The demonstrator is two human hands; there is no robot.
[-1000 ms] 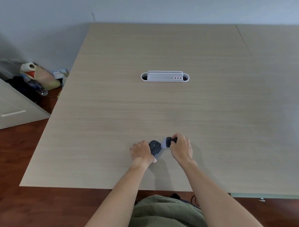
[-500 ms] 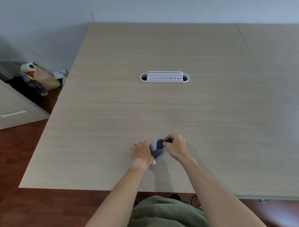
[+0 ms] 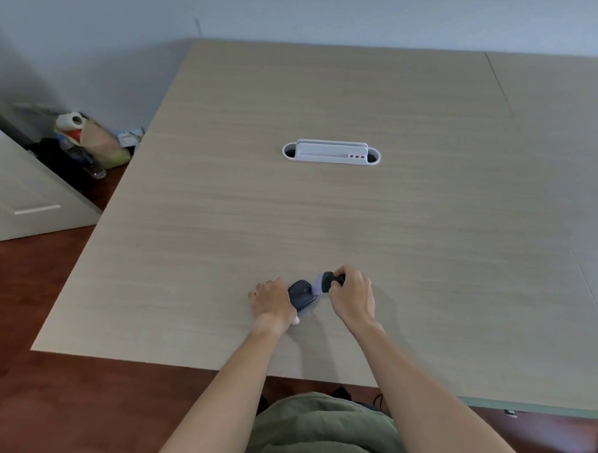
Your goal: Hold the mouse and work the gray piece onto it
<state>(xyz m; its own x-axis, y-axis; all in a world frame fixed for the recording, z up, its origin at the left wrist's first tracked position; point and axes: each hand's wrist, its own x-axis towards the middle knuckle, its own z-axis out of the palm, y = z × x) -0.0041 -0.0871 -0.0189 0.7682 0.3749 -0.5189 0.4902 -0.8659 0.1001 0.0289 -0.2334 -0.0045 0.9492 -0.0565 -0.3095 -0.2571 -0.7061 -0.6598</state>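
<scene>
While both hands work low in the frame's centre, the scene reads left to right:
Left hand (image 3: pixel 273 302): fingers curled over the near-left side of a dark computer mouse (image 3: pixel 301 294), pinning it to the table (image 3: pixel 192 273).
Mouse: long axis runs lower left to upper right, toward the brush.
Brush (image 3: pixel 326 282): pale bristles touch the mouse's upper-right end.
Right hand (image 3: pixel 352 297): fingers wrapped round the brush's dark handle, just right of the mouse.
</scene>
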